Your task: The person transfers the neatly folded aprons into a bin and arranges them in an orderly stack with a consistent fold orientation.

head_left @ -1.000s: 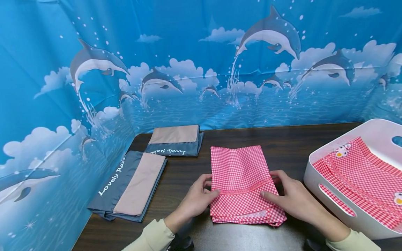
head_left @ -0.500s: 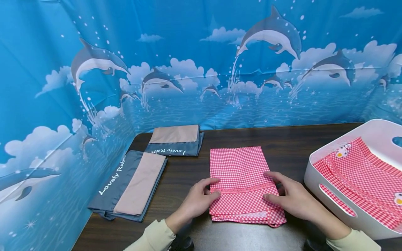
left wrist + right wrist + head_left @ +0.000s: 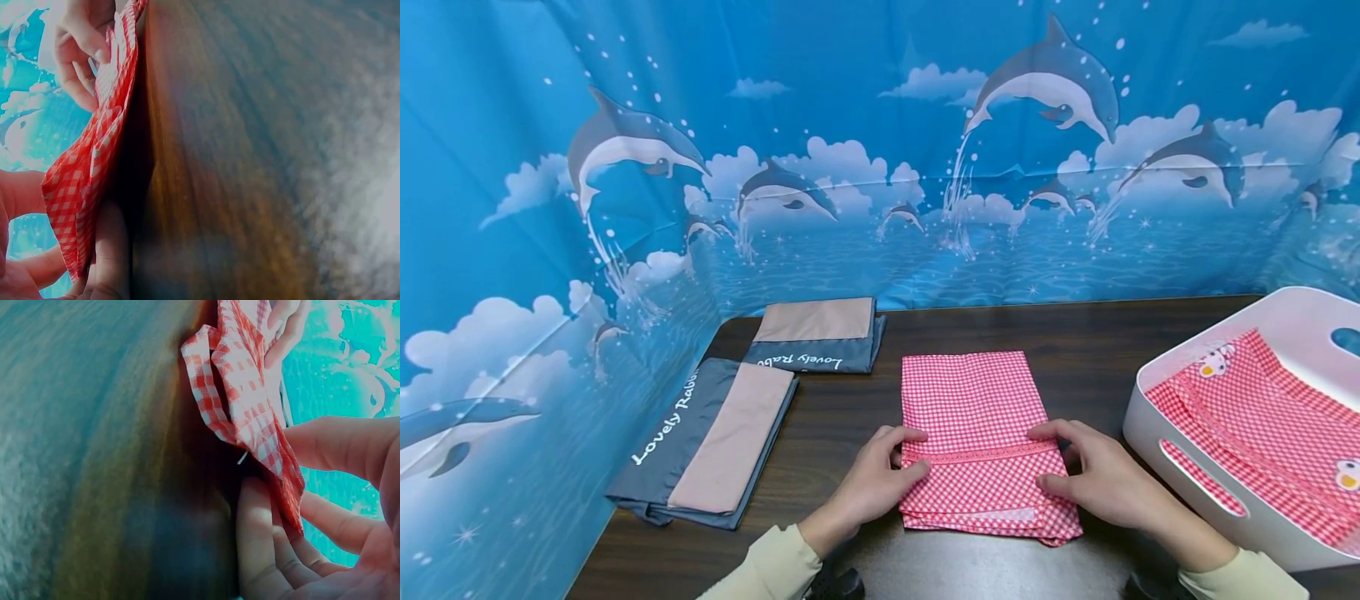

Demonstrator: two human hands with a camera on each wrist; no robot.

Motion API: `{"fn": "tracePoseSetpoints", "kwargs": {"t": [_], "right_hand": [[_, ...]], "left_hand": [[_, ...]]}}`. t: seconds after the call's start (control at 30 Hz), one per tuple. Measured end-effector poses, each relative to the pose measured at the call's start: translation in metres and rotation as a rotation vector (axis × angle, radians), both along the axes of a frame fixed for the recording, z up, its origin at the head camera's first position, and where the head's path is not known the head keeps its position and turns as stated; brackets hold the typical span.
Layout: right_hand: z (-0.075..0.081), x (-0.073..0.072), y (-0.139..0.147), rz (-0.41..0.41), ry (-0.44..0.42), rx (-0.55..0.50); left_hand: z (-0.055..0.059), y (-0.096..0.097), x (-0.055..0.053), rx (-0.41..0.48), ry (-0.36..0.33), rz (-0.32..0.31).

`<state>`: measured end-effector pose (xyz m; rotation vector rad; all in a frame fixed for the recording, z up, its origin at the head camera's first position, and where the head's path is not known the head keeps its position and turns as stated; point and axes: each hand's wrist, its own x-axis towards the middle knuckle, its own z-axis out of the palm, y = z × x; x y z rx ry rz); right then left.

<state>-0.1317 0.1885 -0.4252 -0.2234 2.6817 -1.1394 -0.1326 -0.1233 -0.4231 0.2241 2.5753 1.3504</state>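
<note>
A folded red-and-white checked cloth lies flat on the dark table, its layers uneven along the near edge. At its left edge my left hand holds the cloth between the thumb and index finger above and other fingers at the underside, as the left wrist view shows. On the opposite edge my right hand grips it likewise. In the right wrist view a loop of loose checked fabric hangs at the cloth's near side. Some fingertips are hidden under the cloth.
Two folded grey-blue and beige cloths with "Lovely Rabbit" lettering lie at left: a nearer one and a farther one. A white basket stands at right, with red checked fabric inside. A dolphin-print curtain hangs behind the table.
Both hands have slid slightly toward the near side along the cloth's edges. The left index finger has come from beside the edge onto the top. The cloth has barely shifted.
</note>
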Motion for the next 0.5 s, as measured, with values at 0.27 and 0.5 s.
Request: {"fn": "tracePoseSetpoints", "kwargs": {"t": [0.27,0.5], "right_hand": [[-0.0006,-0.0002,-0.0009,-0.005,0.03,0.016],[-0.0024,0.0005,-0.0012,-0.018,0.013,0.022]], "left_hand": [[-0.0006,-0.0008,-0.003,-0.016,0.003,-0.005],[-0.0002,0.0003,-0.0026,-0.014,-0.023,-0.015]]}}
